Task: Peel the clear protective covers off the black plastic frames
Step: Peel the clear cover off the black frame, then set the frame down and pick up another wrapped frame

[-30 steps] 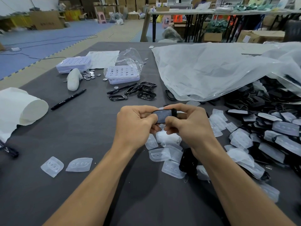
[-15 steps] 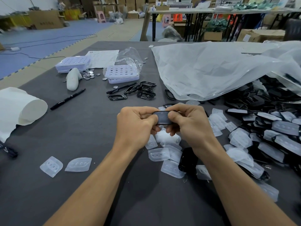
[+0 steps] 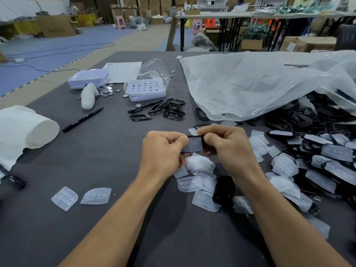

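**Head view of a workbench in a storage hall.**

**Background:** blue floor mats [image 3: 57, 47], stacked cardboard boxes [image 3: 55, 26] and a row of folding tables [image 3: 250, 15] laden with goods.

**Foreground:** a dark grey table [image 3: 96, 155] fills most of the view.
- On its far right lies a large clear plastic bag [image 3: 250, 83], crumpled. Its near edge is draped over a pile of covered frames [image 3: 317, 151] that spreads along the right side.
- At the left edge a white paper roll [image 3: 28, 128] lies on its side.
- Two lilac trays [image 3: 88, 78] with round holes sit at the far left-centre, one just beside a printed sheet [image 3: 123, 71]. Small metal discs [image 3: 107, 90] are scattered between them.

**Centre:** the left hand [image 3: 161, 151] and the right hand [image 3: 229, 147] meet above the table.
- Each has its fingers curled and pinches one end of a black frame [image 3: 194, 144], whose clear cover faces the camera. Whether the cover has begun to lift cannot be told.
- Peeled covers [image 3: 192, 184] lie beneath and around the hands, with two more well apart to the left.
- A cluster of bare frames [image 3: 173, 110] rests beyond the hands, beside a black pen [image 3: 144, 106].
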